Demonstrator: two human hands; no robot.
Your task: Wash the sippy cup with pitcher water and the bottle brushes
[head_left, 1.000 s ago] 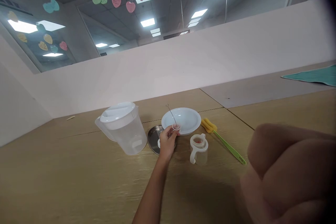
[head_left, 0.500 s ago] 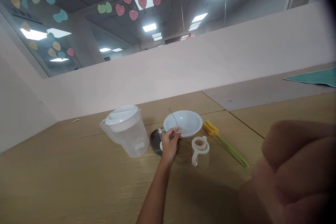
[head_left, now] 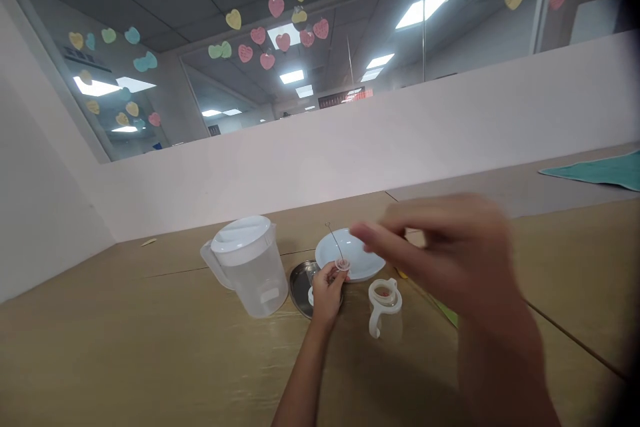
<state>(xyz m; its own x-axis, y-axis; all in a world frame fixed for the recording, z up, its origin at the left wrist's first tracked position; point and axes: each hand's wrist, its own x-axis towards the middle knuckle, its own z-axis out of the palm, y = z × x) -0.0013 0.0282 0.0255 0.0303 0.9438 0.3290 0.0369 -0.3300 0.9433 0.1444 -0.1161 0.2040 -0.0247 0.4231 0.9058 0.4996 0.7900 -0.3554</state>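
Observation:
My left hand (head_left: 328, 290) reaches over the steel dish and grips a small clear round plastic piece (head_left: 343, 265) between thumb and fingers. From that piece a thin wire (head_left: 335, 240) with a small loop at its top end rises, tilted left. My right hand (head_left: 440, 260) is in the air close to the camera, smeared by motion. Its thumb points left with a gap below the curled fingers, and nothing shows in it. A clear cup with a white handled collar (head_left: 385, 310) stands between my hands. Behind them lies a white bowl (head_left: 363, 270), partly covered by my right hand.
A lidded translucent pitcher (head_left: 253, 273) stands left of the round steel dish (head_left: 300, 290), which holds a white ring-like part (head_left: 311, 295). My right hand mostly hides a yellow-headed brush with a green handle (head_left: 447, 312). A teal cloth (head_left: 600, 171) lies far right, near the wall.
My right hand has swung from the right edge inward and left, from a closed shape to thumb outstretched, now covering the brush. The left hand keeps its grip. The view has tilted up slightly.

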